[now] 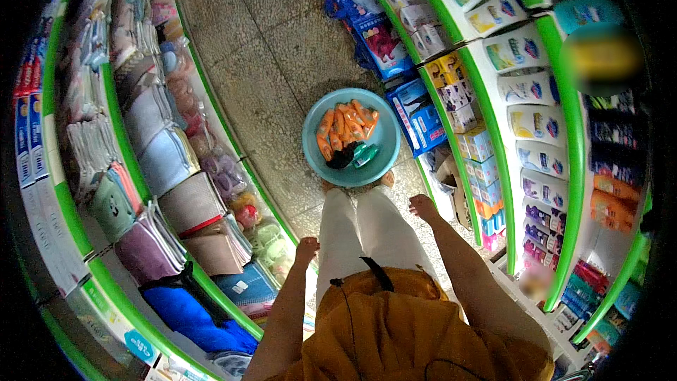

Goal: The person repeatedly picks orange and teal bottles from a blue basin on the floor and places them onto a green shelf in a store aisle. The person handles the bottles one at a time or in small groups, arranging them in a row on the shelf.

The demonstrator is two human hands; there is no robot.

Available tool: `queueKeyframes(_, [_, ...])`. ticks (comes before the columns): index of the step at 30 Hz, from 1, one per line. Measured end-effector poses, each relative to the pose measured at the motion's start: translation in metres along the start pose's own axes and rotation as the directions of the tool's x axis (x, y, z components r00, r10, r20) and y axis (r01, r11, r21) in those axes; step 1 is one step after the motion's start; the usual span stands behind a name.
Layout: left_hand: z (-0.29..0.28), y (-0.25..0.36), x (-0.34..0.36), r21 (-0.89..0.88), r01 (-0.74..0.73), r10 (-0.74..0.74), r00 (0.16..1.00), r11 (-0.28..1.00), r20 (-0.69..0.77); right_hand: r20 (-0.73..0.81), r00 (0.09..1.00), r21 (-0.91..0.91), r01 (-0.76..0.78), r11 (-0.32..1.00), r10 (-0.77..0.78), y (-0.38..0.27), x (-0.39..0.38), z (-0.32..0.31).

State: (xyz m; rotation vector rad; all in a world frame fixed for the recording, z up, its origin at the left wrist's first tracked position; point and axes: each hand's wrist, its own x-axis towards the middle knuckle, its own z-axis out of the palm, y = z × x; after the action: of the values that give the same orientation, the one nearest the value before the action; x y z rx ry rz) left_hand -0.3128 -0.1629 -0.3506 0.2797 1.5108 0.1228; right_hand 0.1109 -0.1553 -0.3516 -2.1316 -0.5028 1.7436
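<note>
A light blue round plastic basin rests on the floor just in front of my feet, holding several orange packages, a black item and green bottles. Both my arms hang beside my white trousers. My left hand has its fingers curled with nothing visible in them, near folded cloths on the left shelves. My right hand is empty, fingers loosely bent and apart, near the lower right shelving. Neither hand touches the basin.
I stand in a narrow shop aisle on speckled floor tiles. Left shelves carry folded towels and bagged soft goods. Right shelves carry boxes and white pouches; blue packs jut out at floor level beside the basin.
</note>
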Motion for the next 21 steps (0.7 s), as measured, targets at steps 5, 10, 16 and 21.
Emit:
queueKeyframes(5, [0.008,0.016,0.081,0.002,-0.188,0.188,0.982,0.982,-0.012,-0.011,0.999,-0.061,0.041,0.997,-0.041,-0.048,0.048,0.022])
queueKeyframes(10, [0.042,0.061,0.141,0.197,-0.244,0.257,0.966,0.950,-0.040,0.095,0.922,-0.701,0.329,0.633,-0.375,0.006,0.170,0.012])
queueKeyframes(16, [0.086,0.072,0.264,0.500,-0.281,0.391,0.911,0.819,-0.130,0.043,0.871,-0.693,0.379,0.614,-0.489,0.012,0.274,0.012])
queueKeyframes(21, [0.126,0.086,0.350,0.460,-0.348,0.462,0.872,0.817,-0.160,0.013,0.909,-0.618,0.335,0.711,-0.417,-0.003,0.358,0.026])
